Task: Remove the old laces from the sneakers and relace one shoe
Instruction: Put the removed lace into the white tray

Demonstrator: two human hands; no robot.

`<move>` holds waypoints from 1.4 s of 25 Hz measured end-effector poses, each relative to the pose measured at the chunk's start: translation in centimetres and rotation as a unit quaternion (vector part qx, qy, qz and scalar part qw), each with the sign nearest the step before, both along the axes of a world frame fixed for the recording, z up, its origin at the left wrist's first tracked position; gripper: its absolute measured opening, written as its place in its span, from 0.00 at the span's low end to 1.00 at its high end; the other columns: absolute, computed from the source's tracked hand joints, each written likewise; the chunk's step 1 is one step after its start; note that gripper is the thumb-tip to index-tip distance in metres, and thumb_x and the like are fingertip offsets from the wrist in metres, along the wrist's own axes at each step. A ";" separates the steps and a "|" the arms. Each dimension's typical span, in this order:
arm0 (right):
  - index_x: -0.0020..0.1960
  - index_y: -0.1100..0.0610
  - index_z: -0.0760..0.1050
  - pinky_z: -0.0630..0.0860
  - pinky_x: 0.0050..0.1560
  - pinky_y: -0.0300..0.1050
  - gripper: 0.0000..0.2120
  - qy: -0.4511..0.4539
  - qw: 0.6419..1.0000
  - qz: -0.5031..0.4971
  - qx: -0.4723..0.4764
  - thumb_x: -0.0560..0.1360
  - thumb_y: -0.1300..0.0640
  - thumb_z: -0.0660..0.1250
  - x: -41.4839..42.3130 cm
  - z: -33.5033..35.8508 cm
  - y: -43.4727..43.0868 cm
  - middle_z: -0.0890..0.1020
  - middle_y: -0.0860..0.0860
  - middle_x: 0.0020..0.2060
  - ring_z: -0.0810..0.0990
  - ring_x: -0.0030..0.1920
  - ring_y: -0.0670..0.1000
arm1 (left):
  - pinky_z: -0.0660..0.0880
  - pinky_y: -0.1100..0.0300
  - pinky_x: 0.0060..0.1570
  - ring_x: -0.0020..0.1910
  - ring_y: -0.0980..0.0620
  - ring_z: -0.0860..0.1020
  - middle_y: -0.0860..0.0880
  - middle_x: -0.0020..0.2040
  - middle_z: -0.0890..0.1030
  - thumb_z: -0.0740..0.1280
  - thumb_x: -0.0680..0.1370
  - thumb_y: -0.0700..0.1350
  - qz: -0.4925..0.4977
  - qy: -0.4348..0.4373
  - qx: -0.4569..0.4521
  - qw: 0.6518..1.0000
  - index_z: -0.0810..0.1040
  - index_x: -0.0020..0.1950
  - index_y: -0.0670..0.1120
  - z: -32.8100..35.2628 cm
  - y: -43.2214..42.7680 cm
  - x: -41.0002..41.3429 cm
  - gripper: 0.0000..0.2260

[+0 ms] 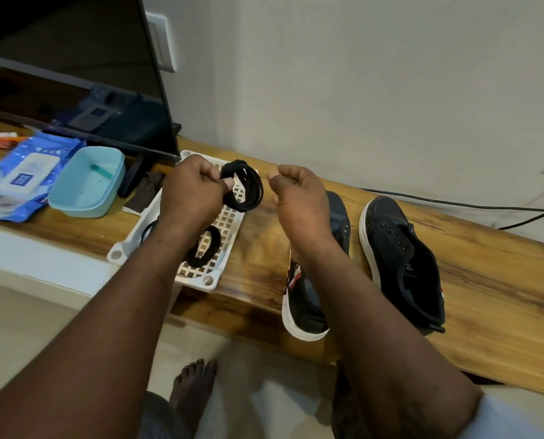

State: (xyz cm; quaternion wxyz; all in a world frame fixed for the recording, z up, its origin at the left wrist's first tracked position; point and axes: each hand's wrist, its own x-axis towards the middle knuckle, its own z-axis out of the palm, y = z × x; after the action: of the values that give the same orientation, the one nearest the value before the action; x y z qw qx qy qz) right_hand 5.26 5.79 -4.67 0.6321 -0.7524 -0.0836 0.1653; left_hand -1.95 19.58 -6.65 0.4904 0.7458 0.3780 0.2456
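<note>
Head view: the left grip (198,191) pinches a coiled black lace (243,185), which juts from its right side above a white tray (210,280). The right grip (296,198) hangs loosely curled and empty, just right of that coil. Under its forearm lies one sneaker (302,312), with a second sneaker (403,258) farther right, both on the wooden bench (486,296) against a grey wall (359,74).

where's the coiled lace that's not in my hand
Head view, left of centre: the loose coiled lace lies on the white lattice tray near its front edge, with the nearest sneaker to its right.
</note>
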 end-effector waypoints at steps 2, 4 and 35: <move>0.73 0.51 0.74 0.79 0.64 0.49 0.21 0.002 0.996 0.075 -0.053 0.82 0.51 0.69 0.5 -0.1 1.8 0.82 0.42 0.54 0.81 0.57 0.46 | 0.83 0.49 0.48 0.49 0.47 0.85 0.47 0.47 0.85 0.75 0.78 0.43 -0.006 -0.010 -0.045 0.999 0.78 0.48 0.46 -0.4 0.8 -0.4 0.07; 0.74 0.52 0.74 0.81 0.63 0.52 0.21 0.000 0.987 0.138 -0.078 0.82 0.52 0.69 1.3 -0.6 4.0 0.83 0.50 0.62 0.82 0.60 0.52 | 0.83 0.54 0.44 0.49 0.47 0.86 0.44 0.49 0.85 0.74 0.79 0.41 -0.016 -0.020 -0.079 0.997 0.78 0.49 0.44 -0.7 1.6 -0.5 0.06; 0.49 0.52 0.83 0.83 0.43 0.48 0.07 -0.285 0.859 0.189 -0.382 0.76 0.49 0.73 3.7 -2.7 8.5 0.84 0.50 0.44 0.83 0.45 0.53 | 0.76 0.52 0.43 0.48 0.47 0.80 0.48 0.50 0.83 0.74 0.79 0.52 -0.078 0.348 0.288 0.889 0.83 0.59 0.50 -2.5 3.1 0.4 0.11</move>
State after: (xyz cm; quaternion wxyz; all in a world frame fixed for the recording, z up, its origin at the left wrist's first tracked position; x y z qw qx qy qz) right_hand 8.91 14.25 -7.41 0.2003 -0.9189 -0.3307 0.0786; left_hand -1.59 22.69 -9.17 0.1085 0.9193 0.3772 0.0296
